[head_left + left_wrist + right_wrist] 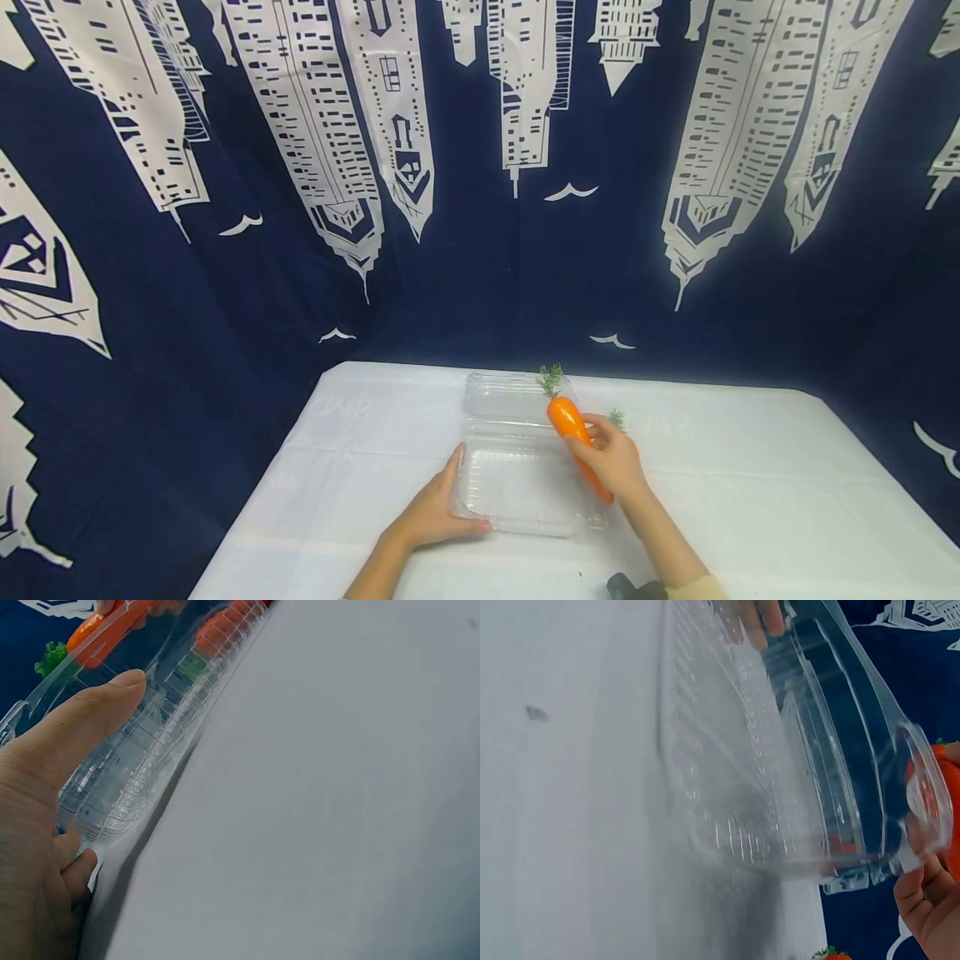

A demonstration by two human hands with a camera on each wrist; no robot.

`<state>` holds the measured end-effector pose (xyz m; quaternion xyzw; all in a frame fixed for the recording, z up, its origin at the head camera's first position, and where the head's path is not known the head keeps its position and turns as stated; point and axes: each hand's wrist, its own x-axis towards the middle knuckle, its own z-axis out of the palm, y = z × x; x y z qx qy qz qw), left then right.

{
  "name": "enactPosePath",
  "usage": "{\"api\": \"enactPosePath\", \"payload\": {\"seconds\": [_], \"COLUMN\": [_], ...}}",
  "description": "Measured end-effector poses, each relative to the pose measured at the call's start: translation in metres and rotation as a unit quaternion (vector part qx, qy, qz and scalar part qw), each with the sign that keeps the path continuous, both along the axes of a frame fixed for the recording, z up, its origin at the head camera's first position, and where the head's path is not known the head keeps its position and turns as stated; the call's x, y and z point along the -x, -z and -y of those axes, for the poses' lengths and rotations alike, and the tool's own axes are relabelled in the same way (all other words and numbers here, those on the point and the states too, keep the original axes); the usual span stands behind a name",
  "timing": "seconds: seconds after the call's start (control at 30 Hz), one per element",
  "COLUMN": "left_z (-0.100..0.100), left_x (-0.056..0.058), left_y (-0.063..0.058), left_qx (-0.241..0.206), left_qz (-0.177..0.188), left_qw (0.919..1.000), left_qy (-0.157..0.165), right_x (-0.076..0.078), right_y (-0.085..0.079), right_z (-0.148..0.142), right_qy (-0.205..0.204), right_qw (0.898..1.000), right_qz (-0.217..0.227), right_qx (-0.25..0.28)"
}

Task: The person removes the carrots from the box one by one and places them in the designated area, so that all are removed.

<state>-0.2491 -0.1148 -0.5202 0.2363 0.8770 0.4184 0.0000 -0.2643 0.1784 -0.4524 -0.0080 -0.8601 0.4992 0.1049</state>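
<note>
A clear plastic clamshell container (517,487) lies with its lid (510,398) folded back behind it. My left hand (438,512) grips its front left corner, thumb (90,716) along the front wall and fingers round the side. In my right hand (617,462) is an orange carrot (567,419), pinched between thumb and fingers, slanting over the container's right side with its leafy green top pointing away from me. The right wrist view has this carrot (952,814) at its right edge, partly cut off. A second carrot (633,448) is mostly hidden behind my right hand.
White cloth (360,467) covers the table. Behind it hangs a dark blue curtain (480,292) printed with white buildings and birds. A dark grey device (633,588) sits by my right wrist at the lower edge of the head view.
</note>
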Motion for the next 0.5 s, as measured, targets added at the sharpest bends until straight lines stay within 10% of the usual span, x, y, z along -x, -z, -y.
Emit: {"api": "enactPosePath", "payload": {"seconds": [0.5], "left_z": [0.0], "left_x": [0.002], "left_y": [0.003], "left_qx": [-0.001], "left_qz": [0.003], "left_qw": [1.0], "left_qy": [0.0], "right_x": [-0.011], "right_y": [0.006], "right_z": [-0.041], "right_qy": [0.031], "right_qw": [0.999], "right_qz": [0.017], "right_qx": [-0.015]}}
